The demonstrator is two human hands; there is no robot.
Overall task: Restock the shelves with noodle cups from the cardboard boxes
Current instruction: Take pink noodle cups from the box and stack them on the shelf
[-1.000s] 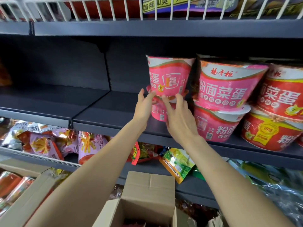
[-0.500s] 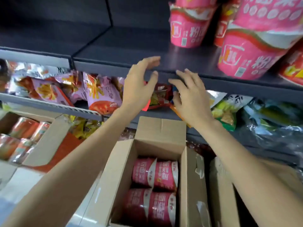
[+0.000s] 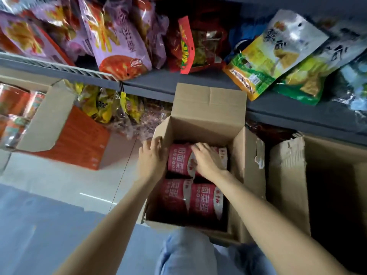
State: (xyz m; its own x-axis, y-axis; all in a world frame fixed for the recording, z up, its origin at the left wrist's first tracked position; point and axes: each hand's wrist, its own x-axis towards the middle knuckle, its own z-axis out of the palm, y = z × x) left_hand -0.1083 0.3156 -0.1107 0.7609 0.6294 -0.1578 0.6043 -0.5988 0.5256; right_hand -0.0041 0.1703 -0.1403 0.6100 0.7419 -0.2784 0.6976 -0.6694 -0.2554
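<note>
Noodle cups [image 3: 178, 161], pink-labelled, packed on their sides in the open cardboard box [image 3: 208, 108] on the floor, four showing. Left hand [image 3: 152, 161] down inside along the box's left wall, fingers loosely bent against the far-left cup, touching but not yet closed round it. Right hand [image 3: 206, 160] spread flat over the top of the far-right cup [image 3: 223, 157], pressing, no grip yet. Both dropped from the shelf edge half a second ago into the box: last cup placed, next pick starting. Beyond the box's far flap, snack bags [image 3: 119, 40] along the lower shelf's front edge [image 3: 158, 81]. Second, torn box [image 3: 288, 175] just right; orange carton [image 3: 79, 143] off left.
</note>
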